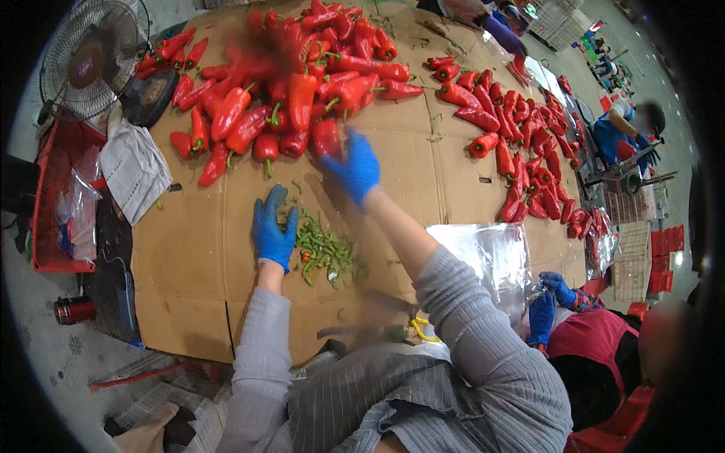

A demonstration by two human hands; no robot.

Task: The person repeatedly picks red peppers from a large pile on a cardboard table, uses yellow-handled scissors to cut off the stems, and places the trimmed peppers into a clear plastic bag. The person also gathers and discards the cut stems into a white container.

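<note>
Both my hands wear blue gloves. My left hand (pixel 274 229) is empty with its fingers spread, just left of a small heap of green pepper stems (pixel 320 246) on the cardboard. My right hand (pixel 358 170) reaches to the near edge of a large pile of red peppers (pixel 306 85). Its thumb and fingers are parted around the lower end of one red pepper (pixel 326 137); whether they grip it is unclear. Near my waist lies a knife (pixel 391 303), partly blurred, beside a yellow handle loop (pixel 423 329).
More red peppers (pixel 527 136) lie spread on the right of the cardboard (pixel 187 243). Clear plastic sheeting (pixel 481 255) lies by a co-worker's gloved hands (pixel 546 303). At left are a fan (pixel 88 65), crumpled newspaper (pixel 136 167) and a red crate (pixel 42 226). Another co-worker's arm (pixel 504 34) reaches in beyond.
</note>
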